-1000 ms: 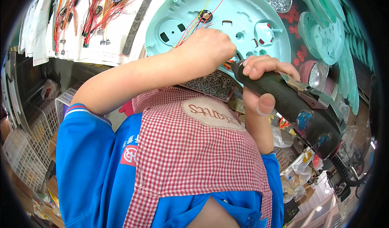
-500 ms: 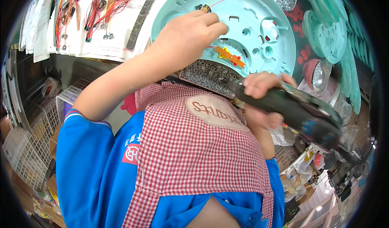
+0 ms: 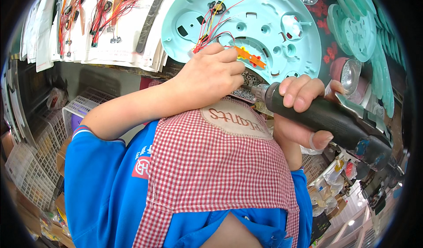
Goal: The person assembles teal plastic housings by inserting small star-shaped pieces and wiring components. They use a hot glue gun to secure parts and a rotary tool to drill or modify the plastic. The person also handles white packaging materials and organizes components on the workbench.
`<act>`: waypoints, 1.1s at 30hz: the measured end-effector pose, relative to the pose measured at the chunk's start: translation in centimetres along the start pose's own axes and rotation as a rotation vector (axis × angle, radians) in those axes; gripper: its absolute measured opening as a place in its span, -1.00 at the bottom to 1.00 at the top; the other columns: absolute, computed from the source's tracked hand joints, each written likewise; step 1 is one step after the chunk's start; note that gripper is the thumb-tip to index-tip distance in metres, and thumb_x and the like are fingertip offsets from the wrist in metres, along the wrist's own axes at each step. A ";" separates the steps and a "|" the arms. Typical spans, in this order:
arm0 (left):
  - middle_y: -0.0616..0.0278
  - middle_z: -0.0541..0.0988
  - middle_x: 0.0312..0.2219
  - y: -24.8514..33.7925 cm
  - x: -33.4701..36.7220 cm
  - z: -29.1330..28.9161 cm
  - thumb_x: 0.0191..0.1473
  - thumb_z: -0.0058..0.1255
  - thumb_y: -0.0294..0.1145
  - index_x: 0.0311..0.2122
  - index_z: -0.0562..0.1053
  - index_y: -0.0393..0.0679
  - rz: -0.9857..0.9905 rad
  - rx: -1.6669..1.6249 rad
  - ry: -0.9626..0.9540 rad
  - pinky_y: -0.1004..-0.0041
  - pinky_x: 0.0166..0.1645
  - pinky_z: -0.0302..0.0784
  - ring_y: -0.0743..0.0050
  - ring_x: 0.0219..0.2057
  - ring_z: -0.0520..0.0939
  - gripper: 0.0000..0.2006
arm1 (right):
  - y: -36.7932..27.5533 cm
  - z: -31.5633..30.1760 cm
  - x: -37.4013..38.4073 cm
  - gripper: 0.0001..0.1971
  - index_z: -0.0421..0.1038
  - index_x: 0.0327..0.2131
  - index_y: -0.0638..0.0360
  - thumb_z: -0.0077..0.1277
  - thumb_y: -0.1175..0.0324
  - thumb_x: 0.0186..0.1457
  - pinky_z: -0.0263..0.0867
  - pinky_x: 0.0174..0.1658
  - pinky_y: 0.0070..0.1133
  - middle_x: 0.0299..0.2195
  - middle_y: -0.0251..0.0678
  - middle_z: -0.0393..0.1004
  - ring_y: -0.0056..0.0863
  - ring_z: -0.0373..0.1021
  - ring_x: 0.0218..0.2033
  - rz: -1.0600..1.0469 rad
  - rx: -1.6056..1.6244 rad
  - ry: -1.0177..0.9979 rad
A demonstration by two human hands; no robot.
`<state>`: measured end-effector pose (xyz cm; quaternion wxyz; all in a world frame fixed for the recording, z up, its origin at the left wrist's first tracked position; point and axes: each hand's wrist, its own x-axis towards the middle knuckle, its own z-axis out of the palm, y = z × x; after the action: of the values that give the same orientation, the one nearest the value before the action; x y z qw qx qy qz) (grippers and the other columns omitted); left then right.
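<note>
Gripping a black power driver [image 3: 328, 118] in a wrapped right hand [image 3: 294, 129], with left hand [image 3: 214, 74] curled over small metal parts [image 3: 243, 93] at the near edge of a turquoise shell [image 3: 240, 14]. Best kept steady, driver tip clear of fingers, red wires [image 3: 200, 45] off the orange strip [image 3: 250, 57]. Impossible to tell whether pinching anything beneath those knuckles. Hard to make out: the driver's bit. Cut off: the shell's far rim.
</note>
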<state>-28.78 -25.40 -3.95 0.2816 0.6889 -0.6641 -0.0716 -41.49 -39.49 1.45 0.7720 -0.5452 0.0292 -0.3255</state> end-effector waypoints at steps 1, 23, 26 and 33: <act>0.52 0.42 -0.50 -0.1 -0.2 -0.1 -0.28 0.13 -0.31 -0.55 0.48 0.02 -0.001 0.015 0.018 0.51 -0.24 0.27 0.59 -0.33 0.43 -0.90 | -0.1 -0.1 0.0 -0.11 0.05 0.12 0.08 0.06 -0.32 -0.14 0.25 -0.32 -0.47 -0.51 -0.37 0.33 -0.50 0.28 -0.50 0.000 -0.035 -0.025; 0.45 0.47 -0.54 -1.4 1.6 -0.4 -0.35 0.25 -0.34 -0.52 0.52 -0.04 -0.103 -0.132 0.295 0.45 -0.35 0.36 0.46 -0.46 0.46 -0.82 | 1.0 0.2 3.5 -0.11 -0.02 0.17 0.08 -0.02 -0.32 -0.07 0.27 -0.33 -0.47 -0.47 -0.34 0.35 -0.47 0.30 -0.47 -0.123 0.030 -0.022; 0.41 0.50 -0.53 -2.9 1.3 -1.1 -0.34 0.27 -0.36 -0.47 0.54 -0.08 -0.113 -0.304 0.246 0.43 -0.34 0.37 0.41 -0.46 0.48 -0.79 | 1.6 0.6 4.2 -0.09 -0.02 0.17 0.09 -0.03 -0.34 -0.08 0.28 -0.33 -0.47 -0.46 -0.33 0.35 -0.47 0.31 -0.47 -0.137 0.075 -0.021; 0.40 0.51 -0.53 -3.2 1.4 -1.6 -0.34 0.27 -0.37 -0.47 0.56 -0.08 -0.085 -0.119 0.294 0.45 -0.32 0.38 0.44 -0.44 0.49 -0.80 | 1.5 0.8 5.3 -0.10 -0.02 0.17 0.09 -0.03 -0.34 -0.07 0.29 -0.32 -0.47 -0.46 -0.33 0.35 -0.48 0.32 -0.47 -0.157 0.073 -0.067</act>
<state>-25.07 -26.40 -3.79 0.4127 0.7015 -0.5807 -0.0211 -36.29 -41.36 2.11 0.7640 -0.5279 -0.0512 -0.3675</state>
